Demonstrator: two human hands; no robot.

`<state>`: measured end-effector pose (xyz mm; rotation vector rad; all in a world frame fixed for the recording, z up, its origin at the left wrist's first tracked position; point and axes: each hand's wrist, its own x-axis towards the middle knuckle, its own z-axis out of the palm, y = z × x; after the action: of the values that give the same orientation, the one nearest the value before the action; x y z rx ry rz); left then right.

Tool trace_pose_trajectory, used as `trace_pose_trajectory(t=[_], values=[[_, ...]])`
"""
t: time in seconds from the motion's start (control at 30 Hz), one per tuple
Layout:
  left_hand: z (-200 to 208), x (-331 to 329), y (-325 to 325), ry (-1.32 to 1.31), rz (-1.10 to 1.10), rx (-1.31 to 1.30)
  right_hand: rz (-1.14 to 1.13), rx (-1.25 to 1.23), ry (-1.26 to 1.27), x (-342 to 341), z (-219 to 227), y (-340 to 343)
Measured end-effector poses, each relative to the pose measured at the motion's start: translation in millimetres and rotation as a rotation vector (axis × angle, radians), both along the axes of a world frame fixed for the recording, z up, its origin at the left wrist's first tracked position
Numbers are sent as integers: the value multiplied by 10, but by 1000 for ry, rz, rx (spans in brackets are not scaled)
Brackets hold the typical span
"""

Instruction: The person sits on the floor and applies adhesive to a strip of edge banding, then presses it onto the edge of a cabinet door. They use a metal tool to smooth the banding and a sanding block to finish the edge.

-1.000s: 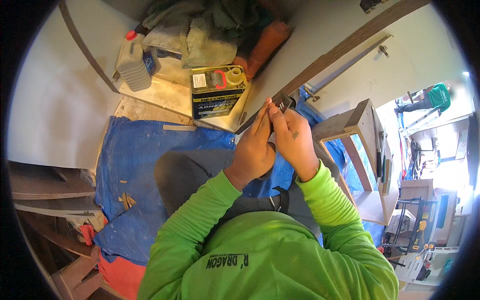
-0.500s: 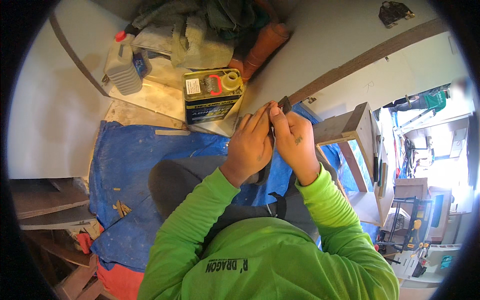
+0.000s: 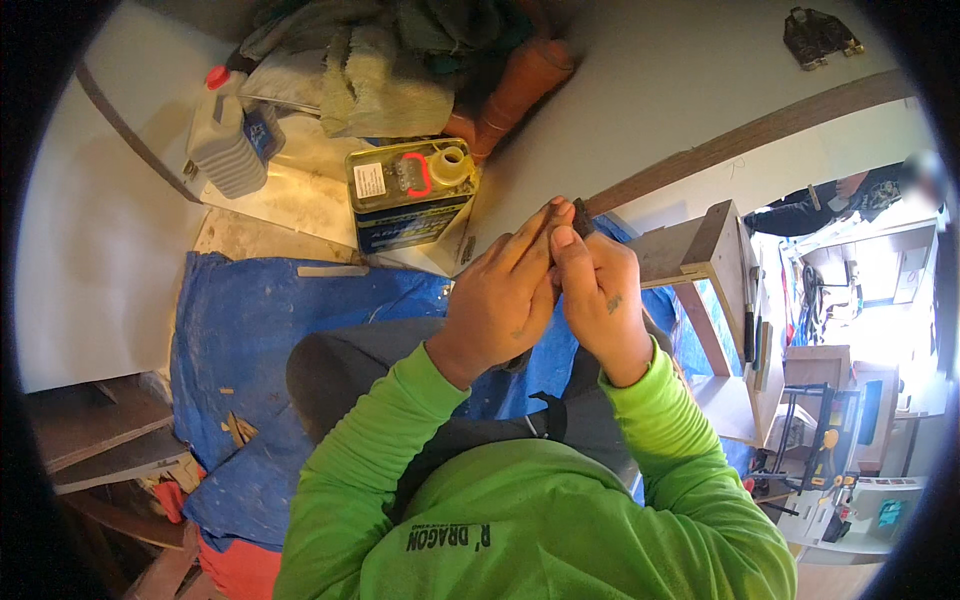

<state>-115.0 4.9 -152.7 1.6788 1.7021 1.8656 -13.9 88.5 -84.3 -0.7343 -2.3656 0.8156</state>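
Over the blue sheet (image 3: 250, 340), both hands (image 3: 497, 305) grip a dark piece (image 3: 583, 216) (mostly hidden from view).

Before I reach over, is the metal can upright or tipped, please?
Upright: the metal can has its red handle and spout uppermost.

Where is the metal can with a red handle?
In the head view, the metal can is upper left of centre, between the white jug and orange pipe.

The fingers (image 3: 528, 236) could pass left between metal can (image 3: 410, 205) and bent knee (image 3: 325, 375); wooden frame (image 3: 707, 242) obstructs rightward.
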Motion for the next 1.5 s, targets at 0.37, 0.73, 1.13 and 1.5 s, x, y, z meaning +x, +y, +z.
trace_pose_trajectory(t=[0.37, 0.73, 1.13, 1.5], values=[[-54, -81, 56, 131, 100, 11, -2, -70, -9, -6, -58, 58], [33, -121, 62, 75, 50, -46, 42, 85, -6, -67, -52, 147], [18, -118, 142, 86, 93, -53, -38, 17, -48, -135, 0, 127], [65, -65, 83, 73, 77, 33, 60, 35, 24, -10, 84, 103]])
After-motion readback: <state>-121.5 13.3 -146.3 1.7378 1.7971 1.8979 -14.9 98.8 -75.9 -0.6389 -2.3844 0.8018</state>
